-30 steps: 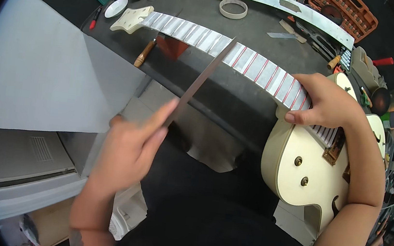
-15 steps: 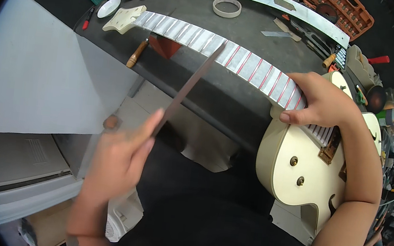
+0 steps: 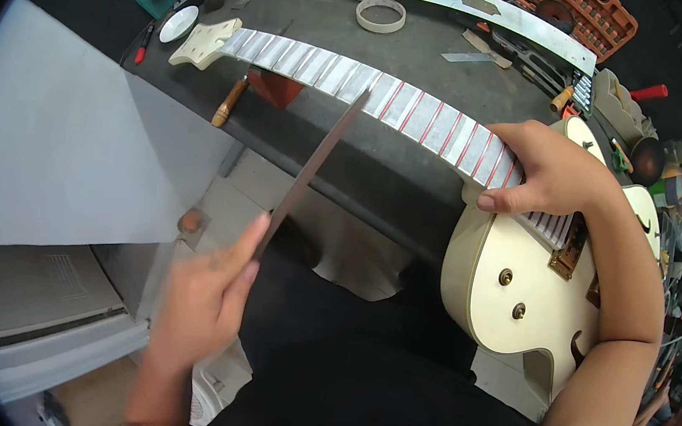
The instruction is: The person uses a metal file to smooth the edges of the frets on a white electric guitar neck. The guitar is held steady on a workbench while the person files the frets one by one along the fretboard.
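L hand point(image 3: 208, 307) is gripping a flat metal file point(image 3: 312, 168), fingers closing round its near end, index stretching along it; blur is softening the hand. File's tip is overlapping the near edge of the fretboard point(image 3: 408, 107), abt midway; can't tell if it's touching. Cream elec. guitar point(image 3: 485, 314) is lying face up, neck running over the bench point(image 3: 321, 21), body sitting at R w/ the R forearm crossing it. R hand point(image 3: 551, 174) is clasping the neck nr the body, thumb pressing the near side, other fingers going over the far side, tips hiding. Silver-grey strips are covering the fretboard, red lines showing btwn those nearer the body. Wood-handled tool point(image 3: 230, 102) is lying nr the headstock point(image 3: 205, 42); tape roll point(image 3: 379, 29) is resting beyond the neck.
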### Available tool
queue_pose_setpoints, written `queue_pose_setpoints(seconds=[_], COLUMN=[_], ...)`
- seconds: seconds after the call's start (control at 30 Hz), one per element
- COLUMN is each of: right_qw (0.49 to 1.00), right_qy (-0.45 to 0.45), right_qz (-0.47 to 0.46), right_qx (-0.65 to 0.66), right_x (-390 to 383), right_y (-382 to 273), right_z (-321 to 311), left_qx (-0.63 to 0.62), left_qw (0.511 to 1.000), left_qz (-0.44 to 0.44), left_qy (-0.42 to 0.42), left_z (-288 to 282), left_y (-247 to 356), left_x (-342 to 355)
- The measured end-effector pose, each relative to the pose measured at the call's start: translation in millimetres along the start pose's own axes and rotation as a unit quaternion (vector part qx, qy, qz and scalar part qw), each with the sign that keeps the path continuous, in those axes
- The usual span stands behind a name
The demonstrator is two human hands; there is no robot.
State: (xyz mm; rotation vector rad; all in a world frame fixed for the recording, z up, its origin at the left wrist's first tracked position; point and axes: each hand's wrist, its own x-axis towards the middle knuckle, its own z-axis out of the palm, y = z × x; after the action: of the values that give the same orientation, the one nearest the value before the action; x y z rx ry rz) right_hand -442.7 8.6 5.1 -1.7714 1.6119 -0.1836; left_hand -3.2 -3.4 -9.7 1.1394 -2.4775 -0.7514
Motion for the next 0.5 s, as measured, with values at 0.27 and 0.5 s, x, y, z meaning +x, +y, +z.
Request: queue_pose_setpoints(seconds=[0.27,0.5], right_qw=[1.000,1.000], right_qy=[0.004,0.001], right_qz=[-0.007,-0.004], right_qx=[-0.002,0.001], right_x=[2,-2], right_y=[-9,2], right_z=[-2,1], left_qx=[-0.002,-0.040], left_qw=[0.993,0.999], left_qz=[0.099,-0.012], left_qy=[0.067,0.004], left_z=[24,3], left_y=[17,4], left_x=[145,-6])
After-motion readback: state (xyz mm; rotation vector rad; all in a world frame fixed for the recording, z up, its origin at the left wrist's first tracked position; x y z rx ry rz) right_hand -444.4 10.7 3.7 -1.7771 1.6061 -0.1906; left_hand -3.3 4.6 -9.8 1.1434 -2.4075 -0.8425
